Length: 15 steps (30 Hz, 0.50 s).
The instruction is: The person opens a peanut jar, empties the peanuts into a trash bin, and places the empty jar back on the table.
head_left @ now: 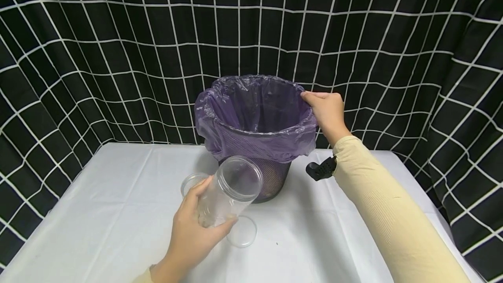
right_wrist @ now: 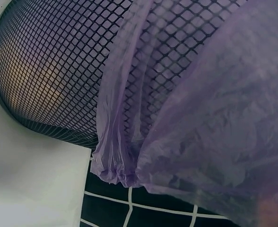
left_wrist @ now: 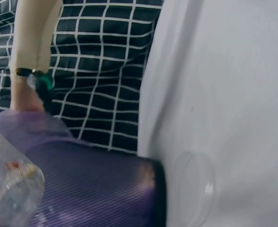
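Note:
My left hand [head_left: 190, 230] grips a clear plastic jar [head_left: 240, 178] without a lid, tilted so its mouth faces up and toward the bin. In the left wrist view, small reddish and yellowish patches show through the jar [left_wrist: 18, 189]. My right hand [head_left: 328, 110] pinches the rim of a dark mesh bin [head_left: 273, 178] at its right side, over the purple bag [head_left: 267, 145] that lines it. Through the mesh, tan-orange shapes [right_wrist: 35, 80] show low in the bin. The right fingertips are mostly out of the right wrist view.
A clear round lid [head_left: 242, 232] lies flat on the white-covered table [head_left: 98, 230] in front of the bin. Another clear round container or lid [head_left: 191, 181] sits behind my left hand, partly hidden. A black curtain with white grid lines [head_left: 247, 25] hangs behind and at both sides.

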Tool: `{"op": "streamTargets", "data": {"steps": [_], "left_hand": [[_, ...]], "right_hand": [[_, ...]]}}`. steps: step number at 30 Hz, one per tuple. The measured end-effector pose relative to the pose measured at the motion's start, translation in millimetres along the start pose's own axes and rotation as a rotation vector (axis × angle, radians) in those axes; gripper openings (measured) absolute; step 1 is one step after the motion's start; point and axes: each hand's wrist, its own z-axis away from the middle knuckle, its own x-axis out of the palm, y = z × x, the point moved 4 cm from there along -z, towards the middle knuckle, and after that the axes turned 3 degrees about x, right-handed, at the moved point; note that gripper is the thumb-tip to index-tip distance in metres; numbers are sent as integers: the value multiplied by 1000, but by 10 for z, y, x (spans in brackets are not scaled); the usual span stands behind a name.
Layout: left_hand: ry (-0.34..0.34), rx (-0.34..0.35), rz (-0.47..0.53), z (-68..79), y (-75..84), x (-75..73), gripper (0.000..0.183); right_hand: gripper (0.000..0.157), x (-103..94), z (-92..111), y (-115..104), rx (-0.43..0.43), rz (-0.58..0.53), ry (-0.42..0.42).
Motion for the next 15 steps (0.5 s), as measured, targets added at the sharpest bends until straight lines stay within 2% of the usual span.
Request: {"op": "streamTargets", "data": {"steps": [10,15], "left_hand": [[-78,-103,181,113,-69,318,78],[-120,-118,252,124,-95,482,77]], "right_hand": [[40,27,4,-6,2,5,-9],[39,9,1,1,2,16,4]]}}
